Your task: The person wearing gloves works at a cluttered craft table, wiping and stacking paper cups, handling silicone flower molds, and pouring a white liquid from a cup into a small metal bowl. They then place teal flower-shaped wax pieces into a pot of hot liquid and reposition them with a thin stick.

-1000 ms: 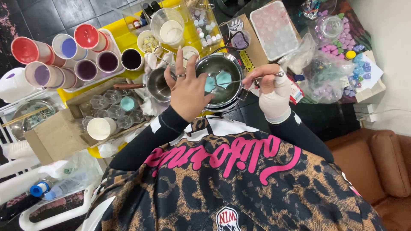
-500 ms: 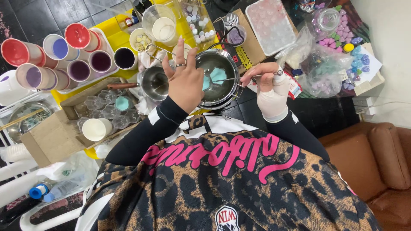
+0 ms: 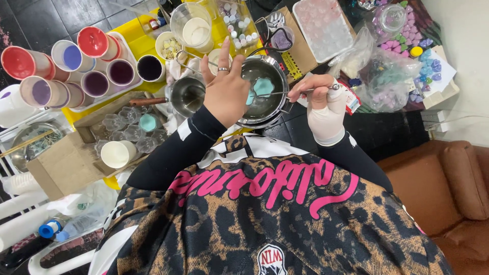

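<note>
Gloved right hand (image 3: 322, 104) pinches a thin metal tool (image 3: 285, 92) into the steel bowl (image 3: 265, 90) of teal pieces (image 3: 263, 86), bare left hand (image 3: 225, 91) spread open over its rim, paint cups (image 3: 97, 81) crowding left, a small pot (image 3: 187, 95) just beside.

Dark tiled floor (image 3: 30, 20), white wall (image 3: 463, 46), and a brown leather sofa (image 3: 448, 188) at the right.

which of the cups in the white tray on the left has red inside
The cup with the red inside is at the top of the white tray, furthest from the person. Its neighbours show blue, purple and mauve.
</note>
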